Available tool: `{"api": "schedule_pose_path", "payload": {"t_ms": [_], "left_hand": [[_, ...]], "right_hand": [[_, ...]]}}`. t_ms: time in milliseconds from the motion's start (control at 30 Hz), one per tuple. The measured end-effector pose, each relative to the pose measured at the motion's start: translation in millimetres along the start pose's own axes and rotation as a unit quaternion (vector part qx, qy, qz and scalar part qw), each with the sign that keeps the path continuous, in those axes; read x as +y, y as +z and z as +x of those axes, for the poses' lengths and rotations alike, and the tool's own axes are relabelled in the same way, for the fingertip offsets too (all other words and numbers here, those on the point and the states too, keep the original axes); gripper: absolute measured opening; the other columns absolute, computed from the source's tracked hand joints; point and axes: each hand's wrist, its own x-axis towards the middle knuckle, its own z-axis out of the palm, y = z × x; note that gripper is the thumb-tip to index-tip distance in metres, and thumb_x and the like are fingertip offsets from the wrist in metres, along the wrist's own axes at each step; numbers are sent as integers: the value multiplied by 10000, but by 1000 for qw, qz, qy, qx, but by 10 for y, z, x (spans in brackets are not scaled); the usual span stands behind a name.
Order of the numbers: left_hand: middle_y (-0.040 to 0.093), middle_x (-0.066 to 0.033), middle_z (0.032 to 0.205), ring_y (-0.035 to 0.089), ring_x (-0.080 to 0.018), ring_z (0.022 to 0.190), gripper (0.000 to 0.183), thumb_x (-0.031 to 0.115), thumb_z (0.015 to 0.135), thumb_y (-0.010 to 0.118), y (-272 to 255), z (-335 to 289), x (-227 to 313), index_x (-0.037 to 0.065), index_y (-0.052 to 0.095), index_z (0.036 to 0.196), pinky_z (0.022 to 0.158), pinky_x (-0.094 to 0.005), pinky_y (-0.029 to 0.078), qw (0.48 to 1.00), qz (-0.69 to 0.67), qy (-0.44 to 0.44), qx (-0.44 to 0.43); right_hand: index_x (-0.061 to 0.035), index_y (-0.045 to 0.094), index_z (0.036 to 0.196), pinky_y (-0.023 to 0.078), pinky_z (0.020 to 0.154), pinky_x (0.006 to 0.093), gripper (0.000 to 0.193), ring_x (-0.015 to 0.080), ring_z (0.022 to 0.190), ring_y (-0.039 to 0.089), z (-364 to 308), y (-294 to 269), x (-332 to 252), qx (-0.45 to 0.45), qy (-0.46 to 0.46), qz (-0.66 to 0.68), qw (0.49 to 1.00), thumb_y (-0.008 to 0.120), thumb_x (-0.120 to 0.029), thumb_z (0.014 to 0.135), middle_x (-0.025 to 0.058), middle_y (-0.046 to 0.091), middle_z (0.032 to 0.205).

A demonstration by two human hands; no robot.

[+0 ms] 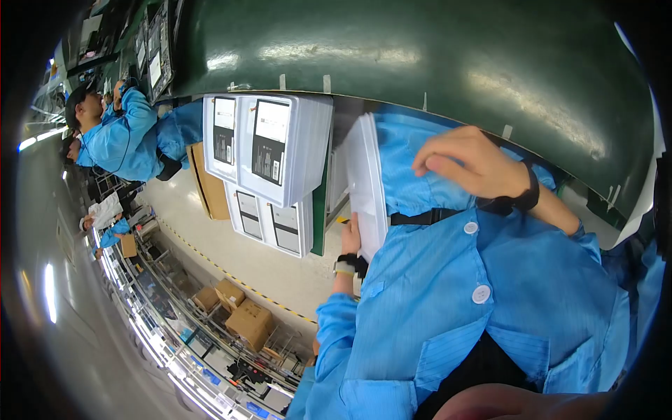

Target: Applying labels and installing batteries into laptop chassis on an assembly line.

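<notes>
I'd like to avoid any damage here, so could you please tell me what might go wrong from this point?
The white plastic tray is steeply tilted, with only the left hand seen touching it and the right hand off it, so it might slip. If it swung leftward, it could bump the loaded trays, perhaps shifting the flat packages inside.
</notes>
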Motion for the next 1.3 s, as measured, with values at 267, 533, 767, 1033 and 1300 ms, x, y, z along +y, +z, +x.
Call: {"api": "schedule_pose_path", "payload": {"t_ms": [267, 533, 767, 1033, 1300], "left_hand": [[641, -369, 1223, 606, -498, 1175, 770, 580, 1072, 356, -52, 742, -135, -117, 635, 1242, 1019, -471, 463, 983, -6, -40, 177], [600, -320, 1353, 557, -458, 1259, 558, 385, 1082, 453, -39, 777, -146, -94, 574, 1342, 1099, -464, 411, 931, 22, -20, 365], [600, -312, 1357, 556, -455, 1263, 533, 359, 1079, 461, 110, 696, -201, -86, 569, 1353, 1098, -463, 411, 940, 43, -8, 340], [600, -303, 1362, 556, -450, 1268, 507, 330, 1075, 471, -14, 616, -297, -76, 563, 1366, 1097, -461, 411, 934, 56, 17, 353], [600, -294, 1368, 555, -446, 1273, 484, 300, 1072, 480, -218, 287, -582, -66, 556, 1378, 1096, -459, 411, 910, 62, 12, 410]], "right_hand": [[16, 678, 964, 546, 752, 367, 274, 290, 803, 699, 1, 88, 52, 12, 38, -50, 998, 555, -217, 1037, 131, 724, 878], [16, 666, 958, 538, 801, 381, 339, 289, 861, 696, 33, 154, 155, 43, 88, -52, 994, 510, -267, 1061, 129, 721, 900], [11, 670, 970, 536, 799, 373, 357, 268, 863, 699, 47, 161, 153, 55, 109, -63, 991, 497, -285, 1072, 124, 725, 902], [2, 692, 1026, 543, 825, 330, 370, 189, 881, 698, 68, 208, 122, 85, 183, -16, 979, 483, -298, 1085, 92, 734, 923], [10, 696, 1028, 549, 827, 324, 378, 185, 882, 694, 159, 259, 98, 79, 194, -19, 978, 470, -286, 1093, 103, 734, 945]]}}
